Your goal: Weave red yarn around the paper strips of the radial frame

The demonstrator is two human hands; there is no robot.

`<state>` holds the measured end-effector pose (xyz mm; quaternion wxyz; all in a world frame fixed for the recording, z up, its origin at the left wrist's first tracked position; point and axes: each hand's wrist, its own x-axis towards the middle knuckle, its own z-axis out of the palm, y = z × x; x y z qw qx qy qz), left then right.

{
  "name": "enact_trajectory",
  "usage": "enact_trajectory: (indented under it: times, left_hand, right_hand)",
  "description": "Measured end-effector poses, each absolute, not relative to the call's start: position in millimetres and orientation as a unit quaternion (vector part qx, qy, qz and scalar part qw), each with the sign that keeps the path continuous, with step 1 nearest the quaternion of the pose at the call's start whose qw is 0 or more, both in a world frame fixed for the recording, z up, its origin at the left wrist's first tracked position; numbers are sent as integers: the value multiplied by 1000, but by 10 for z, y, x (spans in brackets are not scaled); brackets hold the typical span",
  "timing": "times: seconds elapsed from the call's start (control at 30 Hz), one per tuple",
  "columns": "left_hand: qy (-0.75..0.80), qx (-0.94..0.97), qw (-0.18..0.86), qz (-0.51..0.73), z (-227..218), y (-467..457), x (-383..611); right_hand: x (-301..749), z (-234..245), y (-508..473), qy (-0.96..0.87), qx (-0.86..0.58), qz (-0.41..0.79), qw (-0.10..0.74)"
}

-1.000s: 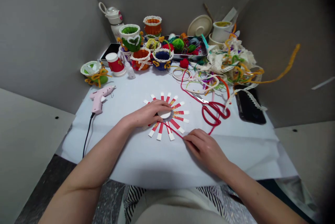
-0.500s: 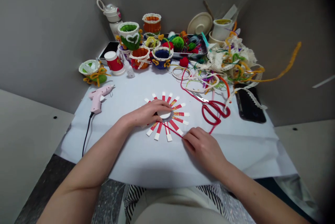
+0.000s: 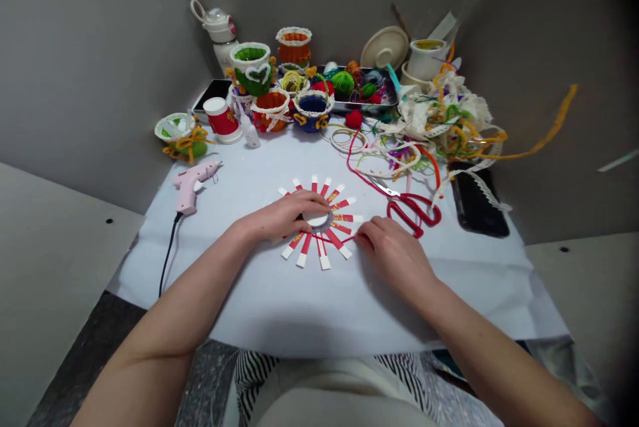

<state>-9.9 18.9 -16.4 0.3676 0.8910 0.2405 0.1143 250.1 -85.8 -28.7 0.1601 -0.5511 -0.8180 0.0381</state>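
Observation:
A paper cup cut into red-and-white strips lies splayed flat on the white-covered table, its round base in the middle. My left hand grips the cup at the base, with fingers over the top and the thumb at the near side, hiding the left strips. Red yarn runs from beside that thumb across the near strips to my right hand, whose thumb and fingertips pinch it just right of the cup. Beyond the right hand lie red-handled scissors, with yarn passing by them from a small red yarn ball.
At left sit a pink glue gun with its cord and a whole red paper cup. Yarn-wrapped cups and a tray of yarn balls stand at the back. Tangled lace and yarn and a black phone are at right.
My right hand has moved up and slightly right, away from the table's near edge, with the pinched yarn swinging flatter across the strips. My left hand stays on the cup.

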Motion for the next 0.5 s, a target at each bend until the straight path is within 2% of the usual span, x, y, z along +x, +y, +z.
enact_trajectory:
  times: [0.17,0.5]
  left_hand:
    - [234,894,365,113,-143,178,-102]
    - [244,887,367,135,-131,115,-107]
  right_hand:
    - [2406,-311,-498,-805,-561,34,189]
    - [2361,-420,-361,-770,-591,116,210]
